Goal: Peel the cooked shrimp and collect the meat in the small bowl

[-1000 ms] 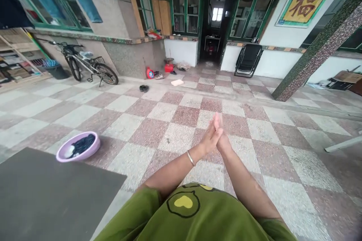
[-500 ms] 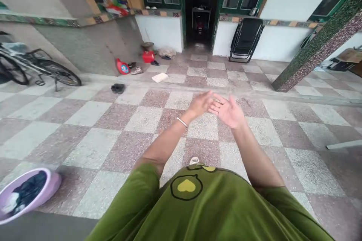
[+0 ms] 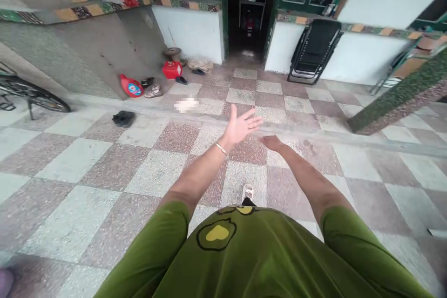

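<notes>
My left hand (image 3: pixel 242 125) is held out above the tiled floor, palm turned up toward me, thumb raised and fingers spread, with nothing in it. A light bracelet (image 3: pixel 221 149) circles that wrist. Just right of it and slightly lower, my right hand (image 3: pixel 271 142) shows edge-on with the back turned up. Its fingers look stretched toward the left hand and a little blurred; no held object shows. A small gap separates the two hands. Below them, one light sandal (image 3: pixel 247 191) on my foot stands on the checkered floor (image 3: pixel 244 174).
A low step edge (image 3: pixel 310 134) crosses ahead toward a dark doorway (image 3: pixel 246 32). Left of it are a red bottle (image 3: pixel 131 85), a red box (image 3: pixel 172 70), dark shoes (image 3: pixel 123 118) and a bicycle (image 3: pixel 35 93). A folded black chair (image 3: pixel 315 51) and a pillar (image 3: pixel 401 91) stand right.
My hands have parted from near contact; the left has turned palm up, the right palm down. The view has moved forward, and the purple basin has slid almost out of sight at lower left.
</notes>
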`<state>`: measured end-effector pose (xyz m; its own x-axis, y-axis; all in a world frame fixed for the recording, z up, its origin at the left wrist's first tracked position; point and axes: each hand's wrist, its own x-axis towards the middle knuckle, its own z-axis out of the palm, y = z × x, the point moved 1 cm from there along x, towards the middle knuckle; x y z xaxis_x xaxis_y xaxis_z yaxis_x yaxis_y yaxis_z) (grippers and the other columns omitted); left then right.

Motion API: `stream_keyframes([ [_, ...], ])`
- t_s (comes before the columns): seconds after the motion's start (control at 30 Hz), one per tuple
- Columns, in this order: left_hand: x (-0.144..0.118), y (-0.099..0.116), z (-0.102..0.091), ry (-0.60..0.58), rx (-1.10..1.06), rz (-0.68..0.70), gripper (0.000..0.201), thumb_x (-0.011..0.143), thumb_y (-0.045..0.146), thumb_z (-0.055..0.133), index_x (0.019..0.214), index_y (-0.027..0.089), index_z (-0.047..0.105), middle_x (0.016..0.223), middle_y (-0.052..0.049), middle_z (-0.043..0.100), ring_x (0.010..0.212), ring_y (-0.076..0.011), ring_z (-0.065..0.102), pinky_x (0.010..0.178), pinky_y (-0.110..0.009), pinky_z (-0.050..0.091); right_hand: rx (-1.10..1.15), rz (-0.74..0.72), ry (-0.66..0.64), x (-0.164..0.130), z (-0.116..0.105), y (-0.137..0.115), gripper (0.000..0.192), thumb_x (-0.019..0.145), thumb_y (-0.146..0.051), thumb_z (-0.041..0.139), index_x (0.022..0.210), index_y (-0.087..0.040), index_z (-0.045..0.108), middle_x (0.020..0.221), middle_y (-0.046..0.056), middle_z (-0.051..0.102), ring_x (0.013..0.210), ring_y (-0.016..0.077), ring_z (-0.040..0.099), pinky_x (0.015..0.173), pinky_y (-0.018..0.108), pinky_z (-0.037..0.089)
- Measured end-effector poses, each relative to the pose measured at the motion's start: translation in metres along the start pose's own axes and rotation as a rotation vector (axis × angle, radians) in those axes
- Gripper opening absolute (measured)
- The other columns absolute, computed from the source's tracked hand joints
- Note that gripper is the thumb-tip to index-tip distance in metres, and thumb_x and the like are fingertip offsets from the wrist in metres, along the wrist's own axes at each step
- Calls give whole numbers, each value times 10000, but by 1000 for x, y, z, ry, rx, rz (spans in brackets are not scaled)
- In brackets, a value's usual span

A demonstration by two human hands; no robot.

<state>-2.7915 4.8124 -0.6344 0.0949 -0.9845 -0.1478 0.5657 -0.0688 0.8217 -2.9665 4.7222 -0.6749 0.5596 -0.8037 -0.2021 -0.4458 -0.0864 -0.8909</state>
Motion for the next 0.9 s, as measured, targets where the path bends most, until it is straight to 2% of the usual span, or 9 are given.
stream_keyframes([
  [0.07,39,30,-44,99,73,90,837,913,893,340,1370,285,688,1571,-140,592,1505,-358,502,1244,-552,361,99,126,-27,63,-28,13,728,762,-810,706,1214,-240,739,1457,164,663,1524,404,444,1282,666,236],
  [0.2,118,76,-99,153,83,132,558,952,737,531,1193,281,743,1513,-114,645,1426,-327,583,1210,-529,398,575,20,-155,178,-67,-13,897,877,-935,255,1314,-262,656,1451,167,673,1374,333,622,1103,608,513],
  [0.37,235,110,-129,315,65,227,392,948,431,689,660,204,552,872,-67,745,997,-210,717,1028,-375,512,781,15,-246,323,-71,-51,530,894,-776,553,990,-269,674,976,90,790,1090,287,738,1099,578,528],
  [0.43,285,121,-151,387,43,245,465,913,331,743,585,212,435,611,16,545,693,-145,609,829,-301,528,741,20,-217,382,-68,-55,427,855,-693,699,815,-280,603,691,4,675,824,238,720,1085,558,541],
  [0.53,365,131,-187,499,10,238,540,856,227,797,586,228,330,528,98,269,486,-88,294,561,-239,365,652,63,-147,462,-67,-57,529,760,-654,834,662,-277,476,512,-75,470,549,159,549,992,502,588],
  [0.6,421,137,-201,515,64,228,482,820,183,796,627,228,357,540,105,270,484,-87,247,533,-230,303,595,109,-60,509,-68,-62,540,653,-598,917,658,-269,489,532,-76,514,540,138,539,894,442,607],
  [0.7,504,150,-199,380,371,304,171,774,169,769,833,233,622,669,49,528,638,-141,500,686,-263,457,549,135,23,576,-73,-75,462,551,-476,955,769,-256,612,685,-49,673,665,150,653,811,364,592],
  [0.83,608,189,-189,112,847,478,321,800,283,747,1120,278,770,1144,-80,718,1192,-301,628,1161,-476,418,511,118,40,669,-93,-97,355,612,-434,885,807,-252,651,742,-39,700,728,156,677,858,364,574],
  [0.9,659,216,-205,131,890,588,336,875,376,691,1188,277,761,1288,-95,708,1319,-328,587,1232,-500,361,512,66,59,709,-115,-123,332,643,-427,864,851,-262,663,793,-21,722,793,188,706,933,411,577],
])
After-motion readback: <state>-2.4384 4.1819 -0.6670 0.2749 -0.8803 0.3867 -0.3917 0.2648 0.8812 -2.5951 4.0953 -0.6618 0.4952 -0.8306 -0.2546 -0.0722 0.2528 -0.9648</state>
